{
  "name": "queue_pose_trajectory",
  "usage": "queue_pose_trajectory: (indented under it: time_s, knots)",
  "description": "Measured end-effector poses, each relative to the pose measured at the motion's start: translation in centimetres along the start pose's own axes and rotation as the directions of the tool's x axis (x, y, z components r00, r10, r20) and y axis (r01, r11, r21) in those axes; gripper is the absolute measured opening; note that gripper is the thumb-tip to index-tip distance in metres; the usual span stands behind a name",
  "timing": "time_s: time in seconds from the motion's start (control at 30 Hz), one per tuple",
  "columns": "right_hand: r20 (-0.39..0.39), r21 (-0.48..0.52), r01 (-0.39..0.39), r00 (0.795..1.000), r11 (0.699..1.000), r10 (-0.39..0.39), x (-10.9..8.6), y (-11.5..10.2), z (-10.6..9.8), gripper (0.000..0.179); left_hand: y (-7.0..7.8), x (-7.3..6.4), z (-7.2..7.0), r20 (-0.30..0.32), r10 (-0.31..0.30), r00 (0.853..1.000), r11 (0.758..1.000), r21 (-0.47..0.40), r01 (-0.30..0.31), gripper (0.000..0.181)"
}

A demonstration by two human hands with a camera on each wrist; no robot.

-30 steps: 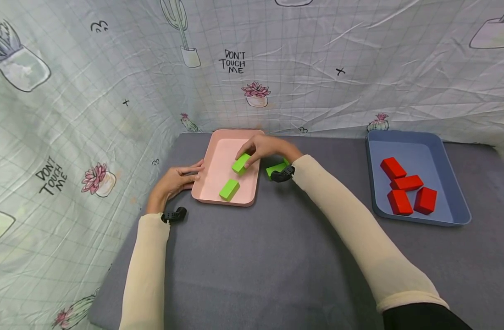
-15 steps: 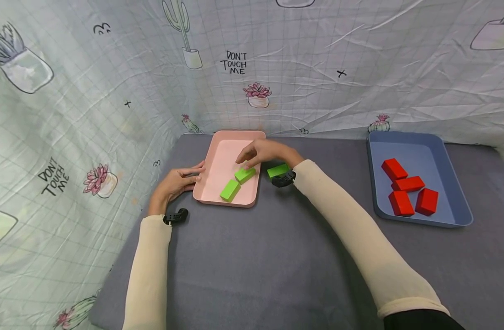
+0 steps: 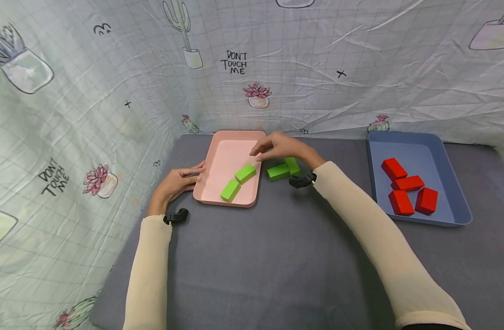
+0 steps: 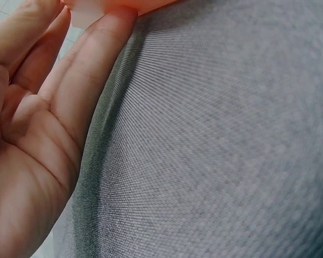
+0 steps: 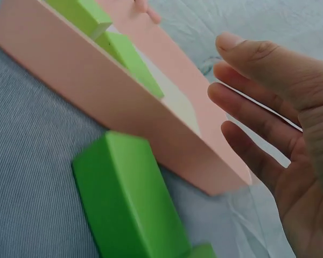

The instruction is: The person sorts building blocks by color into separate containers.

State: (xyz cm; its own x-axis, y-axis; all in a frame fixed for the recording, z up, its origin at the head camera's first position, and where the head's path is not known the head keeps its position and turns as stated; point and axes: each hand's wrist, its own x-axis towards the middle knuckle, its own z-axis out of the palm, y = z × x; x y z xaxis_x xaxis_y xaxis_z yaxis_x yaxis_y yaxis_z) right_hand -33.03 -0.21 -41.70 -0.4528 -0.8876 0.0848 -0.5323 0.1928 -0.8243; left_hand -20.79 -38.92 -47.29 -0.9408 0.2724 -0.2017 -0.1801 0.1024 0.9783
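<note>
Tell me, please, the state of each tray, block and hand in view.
Pink tray: open side up on the grey table.
Blue tray: open side up.
Inner green blocks: two, in the pink tray.
Outer green blocks: two, on the table.
Red blocks: four, in the blue tray.
Left hand: fingers touching the pink tray.
Right hand: empty, near the pink tray.

The pink tray [image 3: 224, 158] and blue tray [image 3: 418, 149] look like smooth, dull plastic. The green blocks [image 3: 230, 190] are smooth with a soft shine. Grey cloth [image 4: 215, 140] with tiny ridges covers the table [image 3: 243, 261]. The hanging sheet [image 3: 301, 96] is wrinkly.
</note>
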Motion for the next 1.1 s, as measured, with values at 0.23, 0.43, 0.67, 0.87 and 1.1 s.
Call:
queue_pose_trajectory:
  time_s: [0.23, 0.43, 0.67, 0.87, 1.1]
  knots:
    - [-0.032, -0.002, -0.020, 0.999, 1.000, 0.020, -2.9, 0.7, -0.7, 0.029, 0.0, 0.0, 0.1, 0.000, -0.006, 1.000, 1.000, 0.015, 0.006, 0.051]
    - [-0.010, -0.110, -0.011, 1.000, 0.994, 0.010, -5.3, 2.3, -1.9, 0.028, 0.1, 0.0, 0.3, -0.011, -0.015, 1.000, 1.000, 0.009, 0.015, 0.053]
    - [-0.047, -0.188, -0.033, 0.999, 0.982, 0.025, -7.2, 3.8, -2.5, 0.027, 0.1, 0.1, 0.2, -0.010, -0.013, 1.000, 1.000, 0.002, 0.013, 0.053]
    - [-0.063, -0.231, -0.082, 0.996, 0.969, 0.070, -8.1, 4.9, -2.6, 0.025, 0.0, 0.0, 0.2, -0.004, -0.001, 1.000, 1.000, 0.001, 0.001, 0.051]
    - [-0.075, -0.240, -0.079, 0.995, 0.967, 0.062, -8.8, 5.1, -2.6, 0.025, 0.0, 0.2, 0.2, -0.015, -0.008, 1.000, 1.000, -0.009, 0.007, 0.052]
